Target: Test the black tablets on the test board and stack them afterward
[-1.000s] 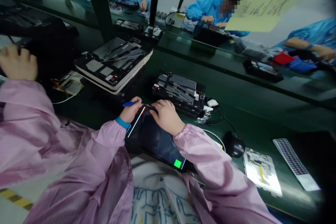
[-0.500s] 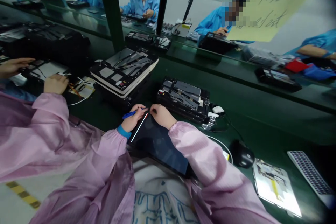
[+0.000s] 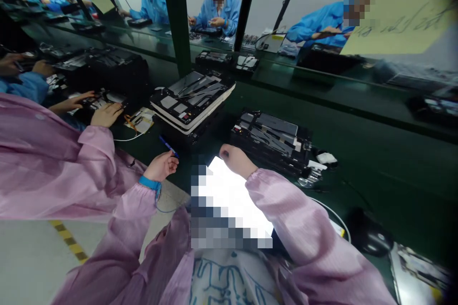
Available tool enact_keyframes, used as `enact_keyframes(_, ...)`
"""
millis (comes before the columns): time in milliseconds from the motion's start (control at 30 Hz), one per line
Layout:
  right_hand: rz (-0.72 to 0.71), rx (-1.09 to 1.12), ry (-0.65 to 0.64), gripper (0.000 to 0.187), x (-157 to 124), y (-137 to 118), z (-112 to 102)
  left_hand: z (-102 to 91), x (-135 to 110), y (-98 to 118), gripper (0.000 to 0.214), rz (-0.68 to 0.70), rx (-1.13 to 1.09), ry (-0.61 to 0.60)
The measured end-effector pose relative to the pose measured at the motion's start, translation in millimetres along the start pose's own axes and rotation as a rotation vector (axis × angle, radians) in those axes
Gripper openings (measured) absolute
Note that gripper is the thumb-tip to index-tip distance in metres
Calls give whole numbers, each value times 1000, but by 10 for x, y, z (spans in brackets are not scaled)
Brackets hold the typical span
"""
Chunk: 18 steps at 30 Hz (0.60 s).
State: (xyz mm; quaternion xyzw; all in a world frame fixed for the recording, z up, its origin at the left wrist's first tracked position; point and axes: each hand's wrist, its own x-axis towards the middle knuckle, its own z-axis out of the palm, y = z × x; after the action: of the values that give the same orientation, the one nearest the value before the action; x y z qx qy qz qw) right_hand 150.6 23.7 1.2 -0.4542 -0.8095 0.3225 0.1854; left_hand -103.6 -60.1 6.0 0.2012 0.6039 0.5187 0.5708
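My left hand (image 3: 162, 166) is closed round a blue pen (image 3: 168, 145), held out to the left of the tablet with the pen tip pointing up and away. My right hand (image 3: 236, 158) grips the far top edge of a tablet (image 3: 232, 190) that rests against my lap; its screen glows bright white and is partly pixelated. A blue wrist strap (image 3: 149, 183) circles my left wrist. Both my sleeves are pink.
A stack of opened tablet bodies (image 3: 193, 100) and another opened unit (image 3: 274, 136) lie on the green bench (image 3: 375, 157) beyond my hands. A black mouse (image 3: 372, 238) sits at the right. A person in pink (image 3: 43, 152) works at my left; people in blue sit across.
My left hand has left the tablet's edge and moved left with the pen. The tablet's screen went from dark to bright white. The view has swung left.
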Motion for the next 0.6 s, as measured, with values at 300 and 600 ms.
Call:
enact_keyframes(300,24,109,20,18,-46,-11,-51,206,-156,-238,13,214,100,65)
enact_keyframes(600,31,393,-96,7,-141,-71,-269,766,-313,-383,10,246,253,-158)
